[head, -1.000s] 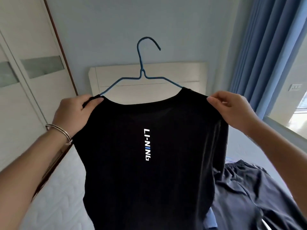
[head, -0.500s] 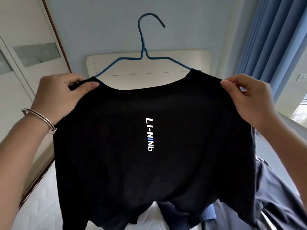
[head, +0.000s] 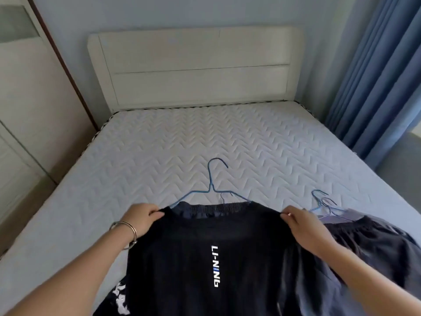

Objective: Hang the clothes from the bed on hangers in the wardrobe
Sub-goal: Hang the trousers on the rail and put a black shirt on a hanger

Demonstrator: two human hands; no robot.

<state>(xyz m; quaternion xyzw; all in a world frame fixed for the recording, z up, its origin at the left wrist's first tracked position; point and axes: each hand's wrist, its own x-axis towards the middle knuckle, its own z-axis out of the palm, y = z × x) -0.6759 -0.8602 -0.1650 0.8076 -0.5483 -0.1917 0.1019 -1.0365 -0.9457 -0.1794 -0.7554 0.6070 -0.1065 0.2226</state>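
The black T-shirt (head: 182, 258) is on the blue wire hanger (head: 210, 187). Both hanger arms enter the neck opening, and the hook stands clear above the collar, pointing toward the headboard (head: 196, 67). The white "LI-NING" print faces the camera.

Left hand (head: 142, 218): grip closed on the left shoulder of the T-shirt, thumb on top of the fabric. A metal bracelet (head: 129, 231) sits on this wrist.

Right hand (head: 300, 226): grip closed on the right shoulder of the T-shirt, pinching the fabric between thumb and fingers.

The T-shirt is held spread between the two hands over the near end of the bed (head: 182, 142). Whether its lower part rests on the mattress cannot be told.

A dark garment with an elastic waistband (head: 211, 208) shows just behind the collar. A garment with a white pattern (head: 120, 299) lies at the lower left edge of the T-shirt. Spare wire hangers (head: 323, 204) lie just beside the right hand, touching dark shorts (head: 369, 238).

The wardrobe (head: 34, 87) stands to the left of the bed; a blue curtain (head: 376, 76) hangs to the right.
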